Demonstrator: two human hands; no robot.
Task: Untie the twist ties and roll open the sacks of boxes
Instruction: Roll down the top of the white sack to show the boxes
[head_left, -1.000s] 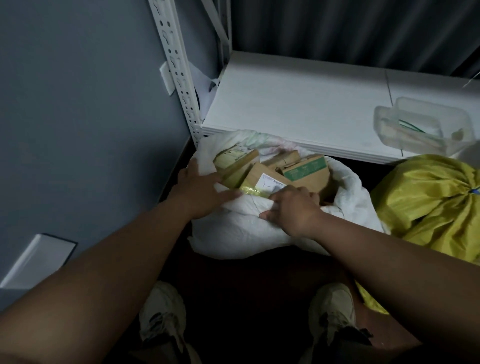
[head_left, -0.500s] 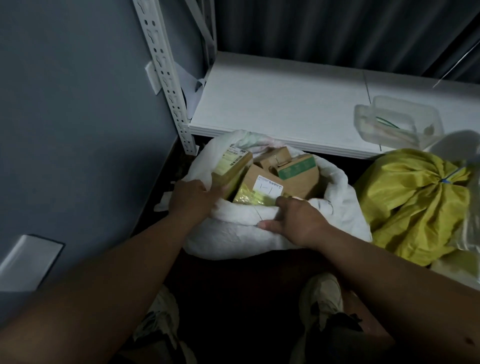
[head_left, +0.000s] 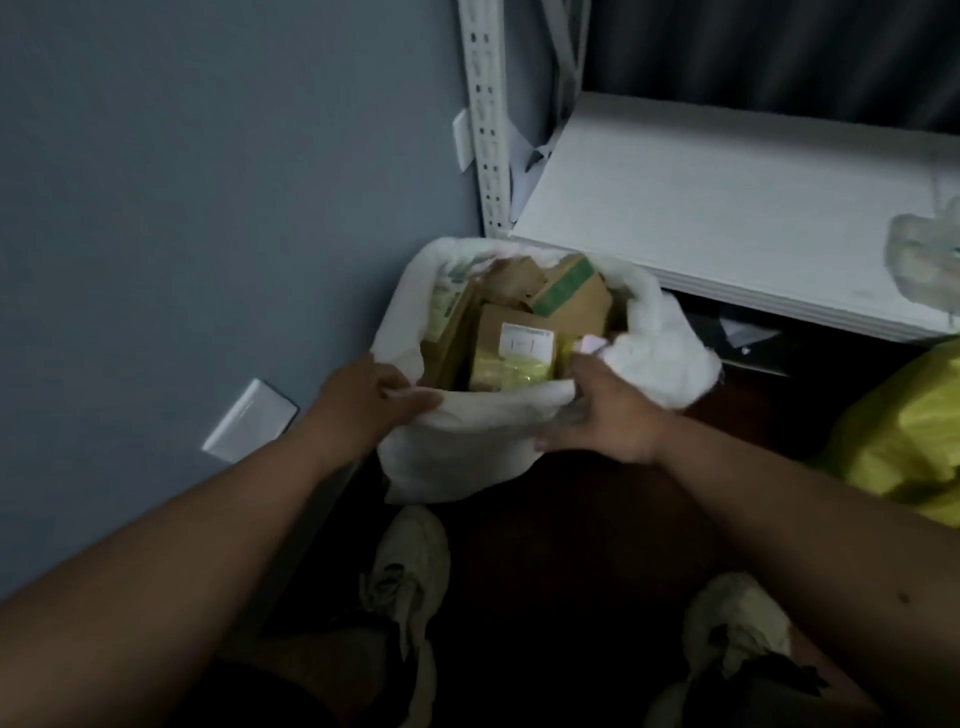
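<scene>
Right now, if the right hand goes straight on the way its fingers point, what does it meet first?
Probably the labelled box inside the white sack: the right hand grips the near rim, fingers pointing up-left over it. Depth is unclear.

The white sack (head_left: 467, 441) now stands taller, its mouth wider, and the cardboard boxes (head_left: 524, 332) sit deeper inside. The left hand (head_left: 363, 400) has slid off the boxes to grip the rolled rim at 9 o'clock; the right hand (head_left: 602, 415) has shifted to the rim at 3 o'clock, pinching the cloth.
</scene>
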